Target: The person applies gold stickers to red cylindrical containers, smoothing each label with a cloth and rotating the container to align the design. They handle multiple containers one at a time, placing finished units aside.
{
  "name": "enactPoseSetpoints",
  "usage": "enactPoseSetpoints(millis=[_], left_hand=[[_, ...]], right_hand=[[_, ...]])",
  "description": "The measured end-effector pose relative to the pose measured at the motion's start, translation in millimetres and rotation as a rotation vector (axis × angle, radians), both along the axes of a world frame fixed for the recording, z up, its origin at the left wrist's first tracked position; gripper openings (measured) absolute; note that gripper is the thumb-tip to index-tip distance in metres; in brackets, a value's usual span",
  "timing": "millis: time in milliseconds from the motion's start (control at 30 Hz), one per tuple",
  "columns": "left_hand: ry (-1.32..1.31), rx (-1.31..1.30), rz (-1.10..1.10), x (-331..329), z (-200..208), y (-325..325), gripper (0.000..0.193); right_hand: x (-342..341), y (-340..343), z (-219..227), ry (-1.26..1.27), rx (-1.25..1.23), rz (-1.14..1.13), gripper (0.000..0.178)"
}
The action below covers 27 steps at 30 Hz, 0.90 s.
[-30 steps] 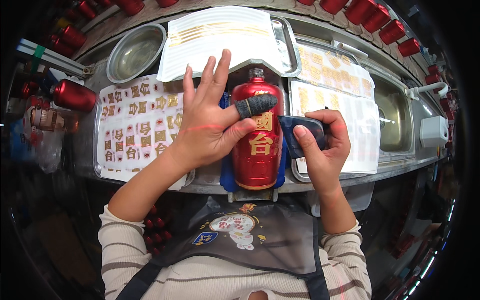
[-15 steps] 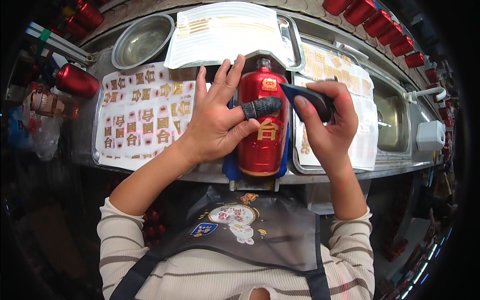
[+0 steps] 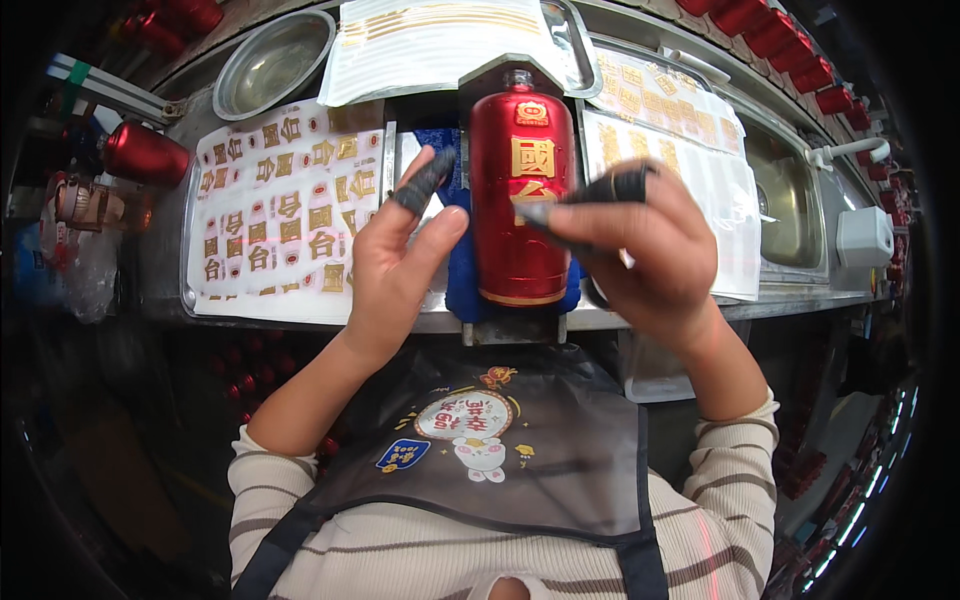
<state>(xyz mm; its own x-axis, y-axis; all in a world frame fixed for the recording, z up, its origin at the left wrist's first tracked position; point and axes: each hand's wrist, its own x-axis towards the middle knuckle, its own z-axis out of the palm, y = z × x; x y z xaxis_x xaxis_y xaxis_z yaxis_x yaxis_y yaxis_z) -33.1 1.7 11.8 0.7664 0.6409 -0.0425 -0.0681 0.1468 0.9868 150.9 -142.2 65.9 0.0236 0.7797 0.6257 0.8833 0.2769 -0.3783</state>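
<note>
A red metallic bottle (image 3: 515,255) with gold raised characters and a small gold emblem lies on a blue cloth (image 3: 462,285), its neck pointing away from me. My left hand (image 3: 395,255) is off the bottle, just left of it, with fingers apart and nothing in them. A dark knitted cover is on its index finger. My right hand (image 3: 645,240), smeared by motion, is closed at the bottle's right side. In it is a dark scraper (image 3: 560,217), partly hidden by the fingers, its tip over the lower gold character. I cannot tell whether it touches.
At left, a tray holds a white sheet of gold decals (image 3: 290,220). More decal sheets (image 3: 715,225) lie at right, before a sink (image 3: 785,235). Behind are a steel bowl (image 3: 272,65) and a striped white sheet (image 3: 430,50). A red bottle (image 3: 147,160) stands far left.
My left hand has lifted off the bottle and drawn back left, uncovering the upper gold character. My right hand has moved down and inward, bringing the scraper over the lower character.
</note>
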Motion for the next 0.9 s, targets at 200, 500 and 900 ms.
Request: enactPoseSetpoints(millis=[200, 500, 900], left_hand=[[-0.081, -0.023, -0.005, 37, -5, -18, 0.046], [-0.022, 0.066, 0.002, 35, -6, -19, 0.047], [0.146, 1.322, -0.129, 37, 10, 12, 0.028]], right_hand=[[-35, -28, -34, 0.494, 0.046, -0.211, 0.026], [-31, -14, -52, 1.182, 0.16, -0.457, 0.022], [10, -24, -88, 1.224, 0.003, -0.531, 0.021]])
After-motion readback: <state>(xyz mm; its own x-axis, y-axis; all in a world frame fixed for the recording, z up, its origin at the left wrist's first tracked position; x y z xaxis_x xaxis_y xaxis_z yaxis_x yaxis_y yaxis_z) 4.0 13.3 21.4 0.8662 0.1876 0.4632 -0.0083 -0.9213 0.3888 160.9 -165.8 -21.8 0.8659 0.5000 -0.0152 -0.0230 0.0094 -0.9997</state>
